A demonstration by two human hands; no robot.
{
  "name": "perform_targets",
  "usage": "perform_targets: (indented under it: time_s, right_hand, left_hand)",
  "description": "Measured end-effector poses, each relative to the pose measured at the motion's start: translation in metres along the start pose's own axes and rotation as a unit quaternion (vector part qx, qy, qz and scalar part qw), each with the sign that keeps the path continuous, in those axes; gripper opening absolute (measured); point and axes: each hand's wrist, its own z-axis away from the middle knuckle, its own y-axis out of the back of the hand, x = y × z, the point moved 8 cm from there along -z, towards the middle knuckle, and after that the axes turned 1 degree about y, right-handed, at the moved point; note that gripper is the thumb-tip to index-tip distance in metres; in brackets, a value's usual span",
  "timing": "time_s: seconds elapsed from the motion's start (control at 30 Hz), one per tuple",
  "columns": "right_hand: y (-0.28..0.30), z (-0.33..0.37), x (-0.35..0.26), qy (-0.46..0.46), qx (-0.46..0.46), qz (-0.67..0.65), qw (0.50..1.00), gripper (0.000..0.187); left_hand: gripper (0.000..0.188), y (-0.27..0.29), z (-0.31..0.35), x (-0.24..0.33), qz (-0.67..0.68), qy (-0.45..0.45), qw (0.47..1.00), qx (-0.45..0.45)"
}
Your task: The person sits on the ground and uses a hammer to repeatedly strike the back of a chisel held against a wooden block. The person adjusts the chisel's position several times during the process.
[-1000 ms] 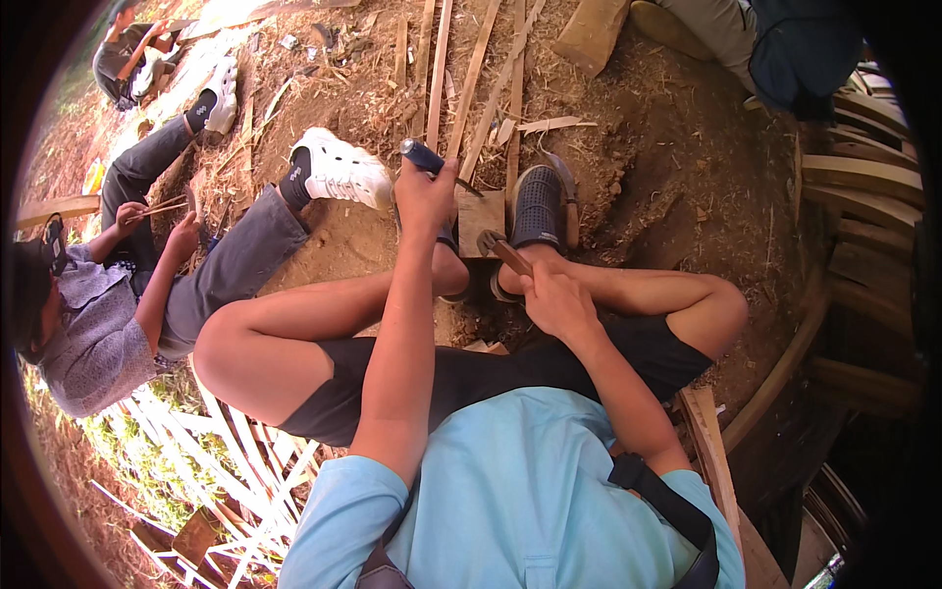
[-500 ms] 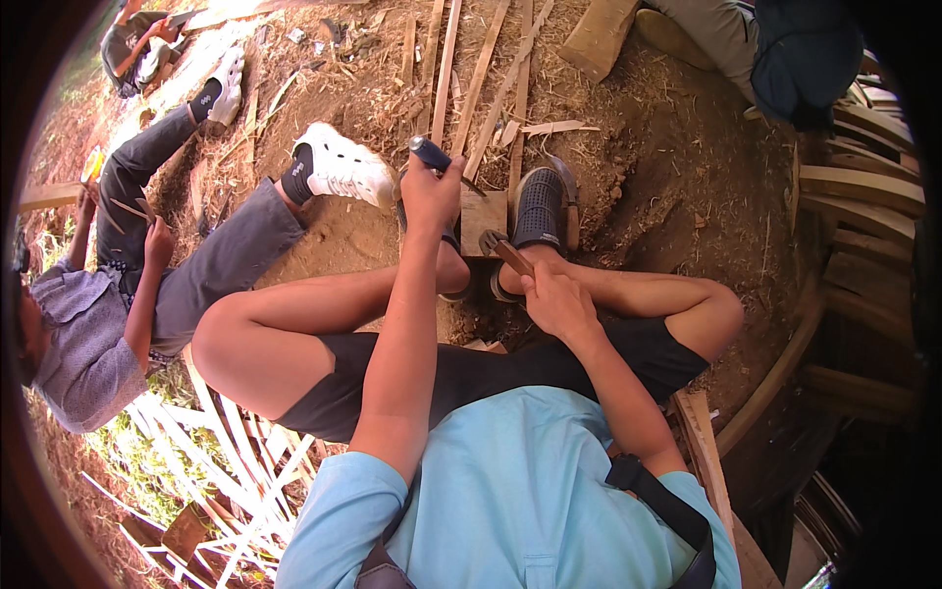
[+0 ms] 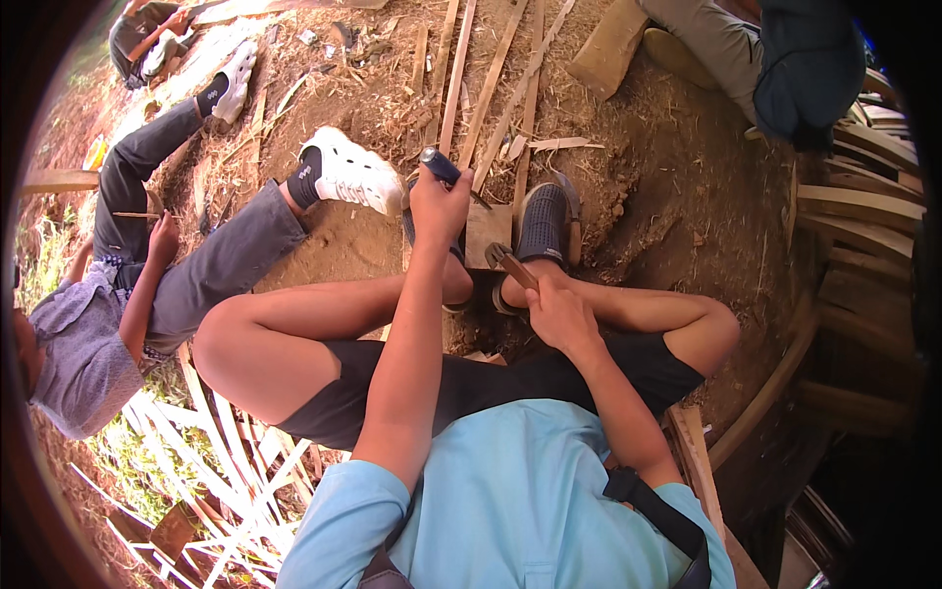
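Observation:
My left hand (image 3: 439, 208) is closed around the dark blue handle (image 3: 441, 165) of a tool with a thin dark shaft; I cannot make out its tip. The shaft slants down toward a flat wooden block (image 3: 487, 234) lying between my dark shoes. In my right hand (image 3: 562, 314) is a hammer (image 3: 512, 265), gripped by its brown handle. The hammer's head is at the near edge of the block, apart from the blue-handled tool. Beside my right shoe (image 3: 542, 224) lies a curved grey, blade-like piece (image 3: 571, 199), partly hidden.
Long wooden strips (image 3: 481, 83) lie on the shaving-strewn ground ahead. A person in grey (image 3: 88, 334) sits at left, a white shoe (image 3: 355, 177) close to my left foot. Another person's leg (image 3: 702, 34) is at far right, by a log (image 3: 606, 49). Curved wooden pieces (image 3: 854, 201) are stacked right.
The hammer head has tilted and shifted slightly toward the block. My left hand still holds the blue-handled tool. The view has shifted a little, and the person at left has lowered a hand.

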Motion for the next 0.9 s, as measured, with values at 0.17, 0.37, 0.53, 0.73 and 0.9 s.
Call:
perform_targets:
  time_s: [0.17,0.37,0.53,0.73,0.9]
  right_hand:
    - [-0.001,0.0,0.002,-0.007,0.006,-0.005,1.0,0.037]
    - [-0.004,-0.001,0.003,0.004,0.018,-0.002,1.0,0.036]
    - [-0.001,0.001,-0.001,0.0,0.014,0.001,1.0,0.034]
    - [-0.003,0.0,0.0,0.006,0.024,0.0,1.0,0.033]
    - [-0.005,0.0,0.001,0.007,0.027,-0.002,1.0,0.033]
  left_hand:
    - [0.032,0.0,0.002,0.005,0.004,0.005,1.0,-0.012]
    - [0.033,-0.001,-0.001,0.001,0.018,0.015,1.0,-0.013]
    - [0.032,-0.003,-0.003,-0.004,-0.001,0.009,1.0,-0.019]
    - [0.032,-0.004,-0.001,-0.002,0.009,-0.005,1.0,-0.011]
    - [0.031,-0.004,0.001,0.002,0.013,-0.004,1.0,-0.017]
